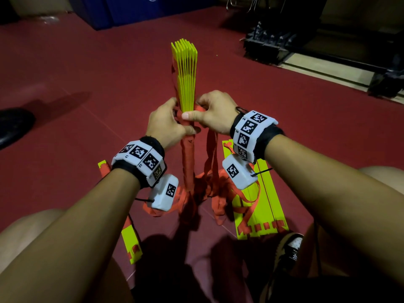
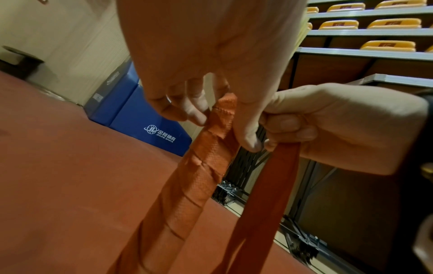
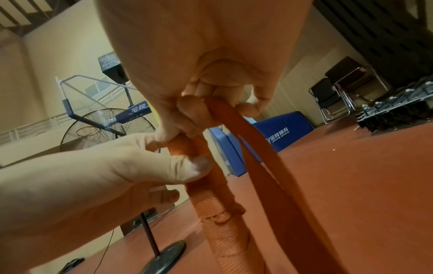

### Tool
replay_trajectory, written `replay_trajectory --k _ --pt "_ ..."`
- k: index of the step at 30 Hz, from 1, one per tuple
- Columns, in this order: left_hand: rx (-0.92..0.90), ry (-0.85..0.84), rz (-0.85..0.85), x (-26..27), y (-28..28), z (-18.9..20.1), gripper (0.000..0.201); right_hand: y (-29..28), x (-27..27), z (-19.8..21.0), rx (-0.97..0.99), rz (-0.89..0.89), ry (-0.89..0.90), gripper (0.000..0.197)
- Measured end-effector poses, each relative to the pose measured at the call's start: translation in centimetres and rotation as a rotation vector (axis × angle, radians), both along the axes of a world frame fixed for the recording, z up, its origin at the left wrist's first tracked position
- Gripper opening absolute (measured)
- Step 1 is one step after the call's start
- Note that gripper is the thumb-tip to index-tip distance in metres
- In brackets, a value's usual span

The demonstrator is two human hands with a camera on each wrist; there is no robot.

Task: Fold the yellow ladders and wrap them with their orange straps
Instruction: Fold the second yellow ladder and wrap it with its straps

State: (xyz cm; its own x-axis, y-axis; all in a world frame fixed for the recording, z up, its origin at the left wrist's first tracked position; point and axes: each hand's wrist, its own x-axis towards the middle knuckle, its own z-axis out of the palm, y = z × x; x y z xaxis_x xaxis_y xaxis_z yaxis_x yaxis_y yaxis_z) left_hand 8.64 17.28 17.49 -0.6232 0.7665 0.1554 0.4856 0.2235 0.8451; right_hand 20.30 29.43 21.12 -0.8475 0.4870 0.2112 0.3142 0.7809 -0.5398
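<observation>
A stack of yellow ladder rungs (image 1: 187, 73) stands upright on the red floor, its lower half wound in orange strap (image 1: 188, 162). My left hand (image 1: 168, 123) grips the wrapped bundle (image 2: 206, 161) at the top edge of the winding. My right hand (image 1: 213, 112) holds the loose orange strap (image 3: 253, 148) just beside the bundle, fingers curled round it, thumb pressed across the wrap. The free strap (image 2: 276, 185) hangs down from that hand to a tangled pile (image 1: 209, 189) on the floor.
More yellow rungs lie flat: a set (image 1: 260, 206) under my right wrist and a piece (image 1: 131, 243) by my left knee. A blue mat (image 1: 122, 12) is ahead, dark racks (image 1: 284, 42) at the far right, a fan (image 3: 105, 129) on a stand.
</observation>
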Motion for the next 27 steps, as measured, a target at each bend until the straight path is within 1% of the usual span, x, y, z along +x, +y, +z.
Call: replay_trajectory --k 2,4,5,8,9,11,13,15,18,21,24,27 --pt "-0.013 0.025 0.022 0.1 0.0 0.1 0.07 0.0 0.1 0.1 -0.01 0.002 0.011 0.047" --pt "-0.006 0.02 0.002 0.2 -0.1 0.2 0.067 -0.1 0.2 0.2 -0.016 0.006 0.024 0.044" --pt "-0.003 -0.009 -0.019 0.2 -0.1 0.2 0.065 -0.2 0.2 0.3 -0.015 0.006 0.03 0.043" --pt "0.023 -0.124 -0.074 0.1 0.2 0.4 0.045 -0.1 0.1 0.4 -0.016 -0.012 0.043 0.038" --pt "0.022 -0.157 -0.082 0.2 0.3 0.5 0.042 0.0 0.1 0.3 -0.015 -0.018 0.041 0.037" --pt "0.019 -0.206 -0.101 0.4 0.5 0.8 0.042 0.1 0.1 0.0 -0.012 -0.026 0.029 0.034" --pt "0.022 -0.219 -0.105 0.1 0.5 0.6 0.044 0.1 0.2 -0.2 0.002 -0.027 0.008 0.033" --pt "0.027 -0.2 -0.061 -0.3 0.4 0.2 0.044 0.1 0.2 -0.3 0.008 -0.047 0.006 0.039" --pt "0.036 -0.132 0.038 -0.8 0.2 0.0 0.053 0.4 0.1 -0.3 -0.03 -0.079 0.051 0.046" --pt "0.046 -0.066 0.058 -0.6 0.1 0.3 0.044 0.3 0.0 -0.2 -0.04 -0.078 0.088 0.042" --pt "0.06 -0.056 0.008 -0.4 0.1 0.7 0.038 0.5 0.1 -0.2 -0.053 -0.1 0.111 0.036" --pt "0.037 0.012 0.015 0.2 -0.1 0.9 0.028 0.7 0.2 -0.3 -0.103 -0.112 0.123 0.036"
